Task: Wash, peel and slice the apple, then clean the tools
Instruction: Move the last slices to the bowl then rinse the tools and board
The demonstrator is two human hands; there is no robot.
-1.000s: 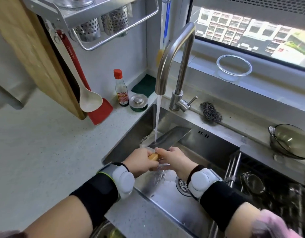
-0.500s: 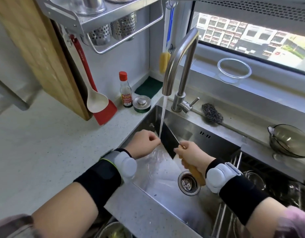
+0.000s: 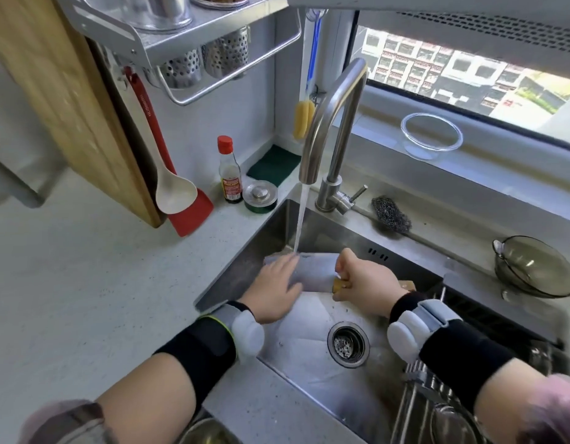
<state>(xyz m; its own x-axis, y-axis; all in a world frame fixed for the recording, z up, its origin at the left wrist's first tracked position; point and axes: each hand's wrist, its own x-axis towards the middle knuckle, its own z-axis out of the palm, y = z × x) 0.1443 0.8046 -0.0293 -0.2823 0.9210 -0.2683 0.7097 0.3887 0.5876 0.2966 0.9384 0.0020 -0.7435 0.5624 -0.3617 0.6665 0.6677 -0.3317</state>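
Note:
A wide cleaver [image 3: 315,270] with a wooden handle lies flat across the steel sink [image 3: 309,363], under water running from the tap [image 3: 328,123]. My right hand [image 3: 367,280] grips the handle at the blade's right end. Straight fingers of my left hand [image 3: 277,283] rest flat on the left part of the blade, where the stream lands. No apple is in view.
A steel scourer [image 3: 389,214] lies behind the sink, a smoked glass bowl [image 3: 533,270] at right, a clear glass bowl [image 3: 431,136] on the sill. A sauce bottle [image 3: 230,171], sink plug [image 3: 259,197], green sponge [image 3: 272,166], hanging cutting board [image 3: 62,100] and spoons stand at left.
The blade has swung from pointing away to lying sideways under the stream. My right hand moved up and right with the handle; my left hand opened flat onto the blade.

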